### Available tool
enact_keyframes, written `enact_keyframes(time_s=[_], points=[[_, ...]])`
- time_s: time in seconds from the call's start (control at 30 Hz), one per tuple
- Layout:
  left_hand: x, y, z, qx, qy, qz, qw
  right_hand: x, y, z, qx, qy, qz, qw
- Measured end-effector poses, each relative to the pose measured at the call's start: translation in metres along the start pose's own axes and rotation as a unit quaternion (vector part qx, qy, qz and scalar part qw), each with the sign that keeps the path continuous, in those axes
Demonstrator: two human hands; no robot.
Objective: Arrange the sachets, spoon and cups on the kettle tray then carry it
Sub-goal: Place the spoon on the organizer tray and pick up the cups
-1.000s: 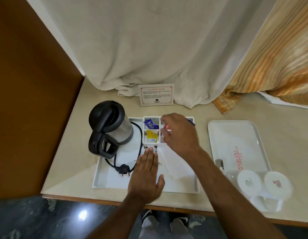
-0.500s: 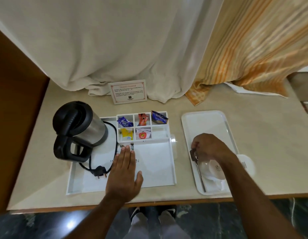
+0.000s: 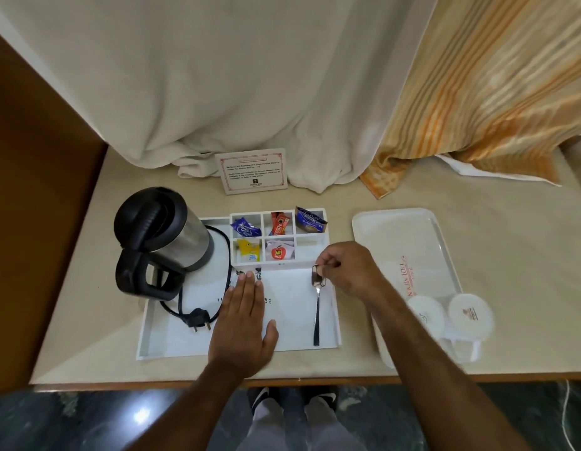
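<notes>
- Beige countertop (image 3: pixel 510 242) against a white curtain (image 3: pixel 217 92) and an orange striped curtain (image 3: pixel 497 92); brown wood panel (image 3: pixel 38 190) on the left, dark floor below.
- Small print on the card (image 3: pixel 252 170) standing at the back is too blurred to read.
- Right forearm crosses the near left corner of the plain white tray (image 3: pixel 396 229), hiding part of it; its red logo is only half legible.
- Two cups (image 3: pixel 470 315) on that tray show paper covers; their bodies and handles are washed out and hard to make out.
- Kettle tray (image 3: pixel 172 346) holds the black and steel kettle (image 3: pixel 162 236) on the left, cord and plug (image 3: pixel 198 320) coiled in front of it.
- Sachets (image 3: pixel 279 224) sit in the divider compartments at the tray's back: blue, red-orange and a dark blue one in the far row, yellow and a white one with a red apple mark in the near row.
- Left hand (image 3: pixel 243 323) lies flat, palm down, fingers together and straight, pressing the tray floor and holding nothing; it covers some tray print.
- Spoon (image 3: pixel 317 307) lies on the right side of the kettle tray, handle toward the near edge, bowl just under the right hand.
- Right hand (image 3: pixel 344 268) is curled, fingertips pinched at the spoon bowl end; whether it actually grips or only touches, cannot tell.
- Shoes and light trousers show below the counter edge.
</notes>
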State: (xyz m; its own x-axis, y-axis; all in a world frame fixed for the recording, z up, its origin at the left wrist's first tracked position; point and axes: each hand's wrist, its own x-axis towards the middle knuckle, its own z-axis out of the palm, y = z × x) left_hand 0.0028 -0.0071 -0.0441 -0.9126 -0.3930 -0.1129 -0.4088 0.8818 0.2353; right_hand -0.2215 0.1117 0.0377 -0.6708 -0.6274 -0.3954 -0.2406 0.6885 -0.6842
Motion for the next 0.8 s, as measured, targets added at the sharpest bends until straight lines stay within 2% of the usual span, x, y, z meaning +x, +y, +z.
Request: enact_keyframes(time_s=[0.17, 0.33, 0.47, 0.67, 0.8], points=[[0.001, 0.001, 0.000, -0.007, -0.001, -0.003, 1.000, -0.009, 0.018, 0.036, -0.093, 0.109, -0.058, 0.988], [0.000, 0.000, 0.002, -0.012, -0.006, -0.007, 1.000, -0.012, 0.027, 0.047, -0.170, 0.178, -0.122, 0.962], [0.001, 0.001, 0.001, -0.007, -0.011, -0.011, 1.000, -0.022, 0.026, 0.045, -0.155, 0.237, -0.160, 0.946], [-0.002, 0.001, -0.003, -0.007, -0.015, 0.005, 1.000, -0.070, 0.020, 0.021, -0.132, 0.378, -0.241, 0.884], [-0.001, 0.014, -0.014, 0.022, -0.024, -0.008, 0.999, -0.121, 0.045, -0.010, -0.157, 0.431, -0.204, 0.865]])
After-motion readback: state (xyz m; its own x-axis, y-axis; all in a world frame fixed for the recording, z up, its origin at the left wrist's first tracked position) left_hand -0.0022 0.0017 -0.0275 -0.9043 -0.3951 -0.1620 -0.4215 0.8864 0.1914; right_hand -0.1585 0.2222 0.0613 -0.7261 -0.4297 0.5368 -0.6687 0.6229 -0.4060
